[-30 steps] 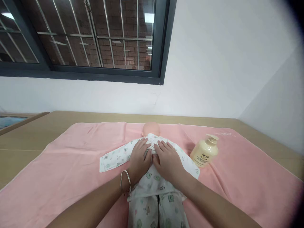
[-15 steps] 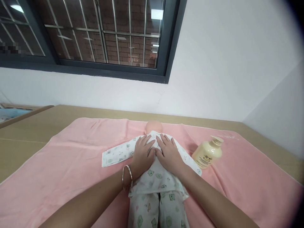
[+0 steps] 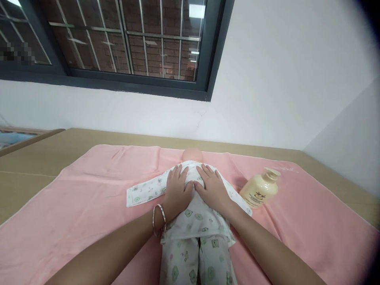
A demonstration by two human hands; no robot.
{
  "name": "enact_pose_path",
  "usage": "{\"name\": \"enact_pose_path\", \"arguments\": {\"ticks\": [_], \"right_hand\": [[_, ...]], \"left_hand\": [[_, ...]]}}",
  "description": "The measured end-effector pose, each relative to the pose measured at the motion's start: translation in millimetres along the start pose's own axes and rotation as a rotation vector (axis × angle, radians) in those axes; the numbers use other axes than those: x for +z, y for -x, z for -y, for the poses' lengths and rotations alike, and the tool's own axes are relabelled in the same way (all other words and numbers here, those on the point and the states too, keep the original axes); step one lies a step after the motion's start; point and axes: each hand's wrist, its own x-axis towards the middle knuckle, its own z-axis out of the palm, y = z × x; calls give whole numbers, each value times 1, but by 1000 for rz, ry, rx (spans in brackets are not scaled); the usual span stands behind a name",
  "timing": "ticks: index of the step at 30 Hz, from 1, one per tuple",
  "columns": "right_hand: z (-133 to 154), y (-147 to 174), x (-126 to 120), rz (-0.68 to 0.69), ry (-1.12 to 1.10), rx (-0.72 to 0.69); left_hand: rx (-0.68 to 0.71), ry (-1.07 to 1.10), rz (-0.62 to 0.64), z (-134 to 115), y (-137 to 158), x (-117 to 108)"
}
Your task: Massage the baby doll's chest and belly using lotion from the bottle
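A baby doll [image 3: 192, 154] lies on a pink towel with its head toward the wall. It wears a white printed top [image 3: 194, 215] and matching trousers [image 3: 179, 261]. My left hand [image 3: 177, 192], with a bangle at the wrist, rests flat on the left side of the doll's upper body. On the right side lies my right hand [image 3: 214, 190], also flat with fingers spread. The two thumbs meet or nearly meet at the middle. One sleeve [image 3: 145, 190] stretches out to the left; the other runs down to the right, partly under my right forearm.
The pink towel [image 3: 97, 206] covers much of a wooden surface [image 3: 38, 162]. A cream pump bottle [image 3: 259, 190] leans or lies at the right, by the doll's sleeve end. Behind are a white wall [image 3: 261, 79] and a barred window [image 3: 133, 43]. A wooden edge [image 3: 35, 138] stands at far left.
Both hands have shifted slightly outward and down the doll's upper body, with fingers a bit further apart. The camera view has tilted slightly.
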Motion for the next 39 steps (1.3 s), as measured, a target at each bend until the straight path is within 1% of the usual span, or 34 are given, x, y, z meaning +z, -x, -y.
{"name": "enact_pose_path", "arguments": {"ticks": [4,7,11,14,18,21,29,33,39], "right_hand": [[7,4,0,-31,33,-19],[21,16,-4,-78,97,-47],[31,28,-9,-134,148,-71],[27,26,-9,-113,110,-76],[18,18,-8,-47,53,-68],[16,15,-7,-20,39,-53],[16,14,-2,-7,8,-14],[14,12,-3,15,-21,4],[14,10,-4,-5,-24,11]], "left_hand": [[104,49,-14,2,-1,-2],[157,133,-77,3,1,-3],[178,233,-146,3,4,-3],[185,255,-155,2,3,-3],[172,258,-144,1,1,-5],[158,251,-133,0,0,-6],[78,204,-109,-4,2,-7],[67,197,-102,-4,2,-7],[34,168,-99,-6,2,-9]]}}
